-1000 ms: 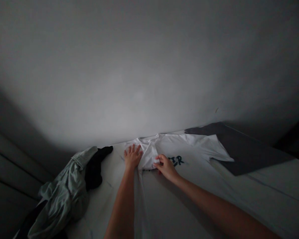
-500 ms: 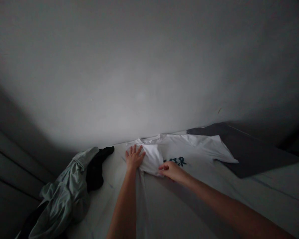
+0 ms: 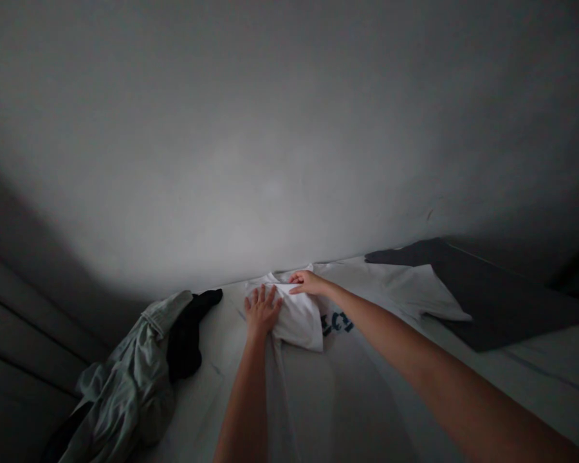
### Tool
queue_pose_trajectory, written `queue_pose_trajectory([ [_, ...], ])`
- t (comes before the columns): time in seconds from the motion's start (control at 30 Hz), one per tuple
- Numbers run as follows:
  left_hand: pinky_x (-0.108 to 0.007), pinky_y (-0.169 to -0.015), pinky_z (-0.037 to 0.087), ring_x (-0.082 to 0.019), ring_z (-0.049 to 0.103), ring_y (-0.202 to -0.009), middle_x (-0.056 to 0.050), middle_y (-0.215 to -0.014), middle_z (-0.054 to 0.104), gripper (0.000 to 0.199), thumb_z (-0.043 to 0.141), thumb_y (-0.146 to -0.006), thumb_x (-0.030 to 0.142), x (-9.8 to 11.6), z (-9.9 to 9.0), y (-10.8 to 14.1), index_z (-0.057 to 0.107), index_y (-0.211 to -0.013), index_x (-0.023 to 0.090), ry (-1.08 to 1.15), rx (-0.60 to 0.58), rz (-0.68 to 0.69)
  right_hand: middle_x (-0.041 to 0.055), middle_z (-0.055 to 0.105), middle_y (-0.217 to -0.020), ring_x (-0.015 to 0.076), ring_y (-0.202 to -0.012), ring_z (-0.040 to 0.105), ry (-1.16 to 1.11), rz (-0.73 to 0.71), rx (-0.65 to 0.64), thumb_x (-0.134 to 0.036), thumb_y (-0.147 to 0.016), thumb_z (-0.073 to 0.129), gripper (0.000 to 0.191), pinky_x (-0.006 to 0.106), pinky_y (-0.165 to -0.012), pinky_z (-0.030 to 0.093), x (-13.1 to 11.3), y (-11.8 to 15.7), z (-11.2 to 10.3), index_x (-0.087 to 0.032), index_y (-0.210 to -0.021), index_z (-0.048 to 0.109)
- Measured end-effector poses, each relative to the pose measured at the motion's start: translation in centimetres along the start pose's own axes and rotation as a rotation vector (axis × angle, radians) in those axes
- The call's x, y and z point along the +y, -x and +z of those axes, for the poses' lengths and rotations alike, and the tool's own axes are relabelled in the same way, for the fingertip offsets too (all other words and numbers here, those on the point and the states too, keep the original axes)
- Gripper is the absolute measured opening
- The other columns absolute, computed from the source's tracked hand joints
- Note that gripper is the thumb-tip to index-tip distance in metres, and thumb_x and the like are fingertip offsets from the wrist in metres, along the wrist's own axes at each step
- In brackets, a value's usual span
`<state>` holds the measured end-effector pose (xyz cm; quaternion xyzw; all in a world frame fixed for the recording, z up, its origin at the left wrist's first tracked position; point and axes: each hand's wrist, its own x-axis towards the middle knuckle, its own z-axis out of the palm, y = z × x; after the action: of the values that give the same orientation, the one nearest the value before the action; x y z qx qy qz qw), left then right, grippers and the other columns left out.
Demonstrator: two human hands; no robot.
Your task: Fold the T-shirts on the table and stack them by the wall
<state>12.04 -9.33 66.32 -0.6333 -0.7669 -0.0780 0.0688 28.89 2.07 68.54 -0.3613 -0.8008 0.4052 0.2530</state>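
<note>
A white T-shirt [image 3: 367, 283] with dark lettering on its chest lies spread out. Its left sleeve [image 3: 302, 325] is folded inward over the body. My left hand [image 3: 262, 312] rests flat on the fold with fingers spread. Near the collar, my right hand [image 3: 307, 283] has its fingers bent at the upper edge of the folded sleeve, seemingly pinching the cloth there. My right forearm covers part of the lettering. The shirt's other sleeve [image 3: 444, 299] stretches out to the right.
A pale, crumpled garment [image 3: 130, 373] and a black cloth [image 3: 186, 337] lie on the left. A dark grey flat cloth or mat [image 3: 502, 296] is at the right, partly under the shirt. Behind the light surface [image 3: 207, 386] rises a wall [image 3: 270, 161].
My right hand has moved up and left from the folded sleeve's lower corner to its top edge near the collar. My left hand stays flat in place.
</note>
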Motion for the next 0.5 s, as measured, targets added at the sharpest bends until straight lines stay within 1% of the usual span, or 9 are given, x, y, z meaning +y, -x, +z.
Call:
queue_pose_trajectory([
  [0.1, -0.058, -0.116, 0.023, -0.031, 0.027, -0.146, -0.006, -0.159, 0.028, 0.056, 0.029, -0.097, 0.053, 0.1, 0.1, -0.1, 0.03, -0.149, 0.035, -0.002, 0.009, -0.001, 0.0058, 0.072, -0.095, 0.0152, -0.08, 0.066, -0.007, -0.004, -0.036, -0.022, -0.066, 0.081, 0.043, 0.025, -0.071, 0.052, 0.1, -0.7, 0.4, -0.013, -0.105, 0.065],
  [0.2, -0.058, -0.116, 0.023, -0.03, 0.028, -0.145, -0.006, -0.159, 0.029, 0.057, 0.03, -0.096, 0.054, 0.1, 0.1, -0.1, 0.03, -0.149, 0.034, -0.01, 0.02, -0.008, 0.005, 0.072, -0.096, 0.015, -0.078, 0.065, 0.043, 0.03, -0.061, -0.025, -0.065, 0.082, 0.046, 0.024, -0.068, 0.051, 0.4, -1.1, 0.0, -0.015, -0.107, 0.066],
  [0.3, -0.058, -0.117, 0.022, -0.03, 0.026, -0.146, -0.004, -0.16, 0.027, 0.058, 0.029, -0.095, 0.057, 0.1, 0.1, -0.2, 0.029, -0.15, 0.036, 0.003, 0.003, -0.017, 0.0016, 0.072, -0.084, 0.0167, -0.073, 0.065, 0.171, 0.104, -0.08, -0.024, -0.057, 0.085, 0.04, 0.025, -0.065, 0.051, 0.9, -1.1, -1.2, -0.017, -0.094, 0.071],
  [0.4, -0.057, -0.117, 0.021, -0.03, 0.024, -0.147, -0.004, -0.16, 0.026, 0.06, 0.028, -0.094, 0.06, 0.0, 0.2, -0.2, 0.028, -0.15, 0.037, 0.002, -0.01, -0.016, -0.0008, 0.07, -0.072, 0.0185, -0.07, 0.065, 0.342, 0.176, -0.065, -0.023, -0.053, 0.086, 0.032, 0.025, -0.065, 0.05, 1.1, -0.7, -2.5, -0.017, -0.081, 0.073],
  [0.47, -0.057, -0.117, 0.021, -0.03, 0.024, -0.147, -0.004, -0.16, 0.025, 0.062, 0.029, -0.093, 0.061, -0.1, 0.3, -0.2, 0.027, -0.15, 0.037, -0.005, -0.01, -0.015, 0.0, 0.071, -0.073, 0.0203, -0.073, 0.066, 0.457, 0.2, -0.035, -0.023, -0.055, 0.086, 0.029, 0.026, -0.068, 0.05, 0.7, -0.1, -2.9, -0.018, -0.08, 0.074],
  [0.5, -0.057, -0.117, 0.02, -0.03, 0.023, -0.147, -0.004, -0.16, 0.025, 0.062, 0.029, -0.093, 0.062, -0.1, 0.3, -0.2, 0.027, -0.15, 0.036, -0.006, -0.011, -0.014, 0.0021, 0.072, -0.078, 0.0219, -0.078, 0.067, 0.513, 0.204, -0.004, -0.023, -0.058, 0.085, 0.029, 0.027, -0.071, 0.051, 0.3, 0.3, -2.9, -0.018, -0.084, 0.074],
])
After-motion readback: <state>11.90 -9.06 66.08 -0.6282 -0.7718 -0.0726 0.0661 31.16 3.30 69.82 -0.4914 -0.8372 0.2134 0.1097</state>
